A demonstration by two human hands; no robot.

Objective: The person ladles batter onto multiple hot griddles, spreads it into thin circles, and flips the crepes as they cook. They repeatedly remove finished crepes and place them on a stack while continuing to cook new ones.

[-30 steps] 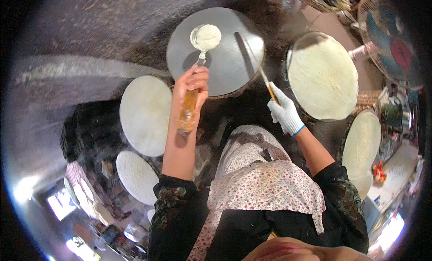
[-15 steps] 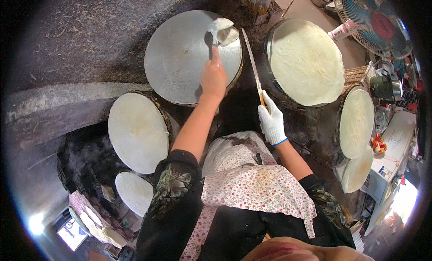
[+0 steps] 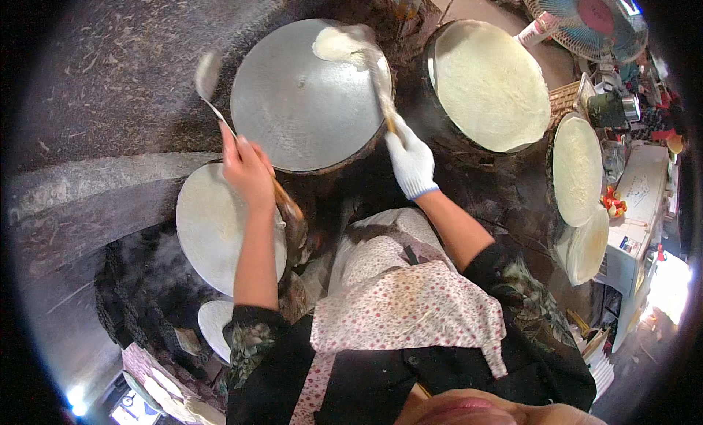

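My bare left hand (image 3: 247,165) grips a ladle (image 3: 208,72), its bowl blurred over the dark ledge left of the large round griddle (image 3: 293,117). A wooden handle end sticks out behind the hand, above the left griddle. White batter (image 3: 337,46) lies in a patch at the griddle's far right. My right hand (image 3: 411,160), in a white knitted glove, is closed around the wooden handle of a long flat spatula (image 3: 381,81). The spatula's blade, smeared by motion, is at the right end of the batter.
Thin pale rounds cover the griddles at right (image 3: 491,88), far right (image 3: 577,169) and left (image 3: 209,227). Another pale round (image 3: 214,330) lies lower left. A fan (image 3: 593,19), a wicker basket (image 3: 564,99) and a white table (image 3: 633,205) stand at the right.
My left hand and the ladle have swung left, off the griddle. Batter now lies where the ladle was. My right hand has moved left, bringing the spatula over the griddle.
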